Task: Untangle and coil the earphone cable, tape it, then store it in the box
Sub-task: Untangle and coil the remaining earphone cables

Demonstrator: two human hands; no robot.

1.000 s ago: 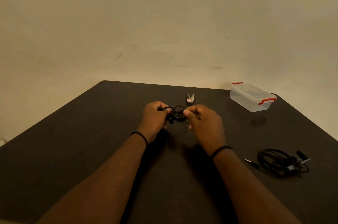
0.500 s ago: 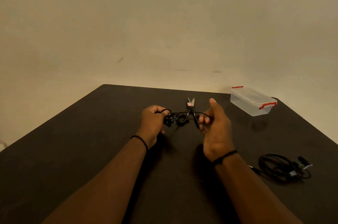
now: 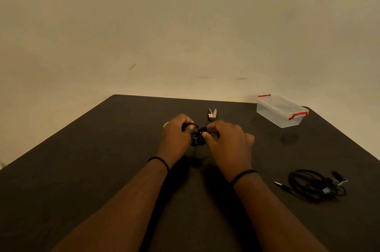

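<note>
A tangled black earphone cable (image 3: 197, 137) hangs between my two hands above the middle of the dark table (image 3: 82, 169). My left hand (image 3: 176, 136) grips one side of the bundle with curled fingers. My right hand (image 3: 228, 142) pinches the cable on the other side, close to the left hand. A clear plastic box (image 3: 281, 111) with red clips and its lid on stands at the far right of the table.
A second black cable bundle (image 3: 314, 185) with pale tape wraps and a jack plug lies on the table at the right. Small snips (image 3: 212, 114) with a red label lie just beyond my hands. A beige wall rises behind the table's far edge.
My right hand, which had pulled a loop out to the right with the thumb raised, has come back toward the left hand and curled onto the bundle.
</note>
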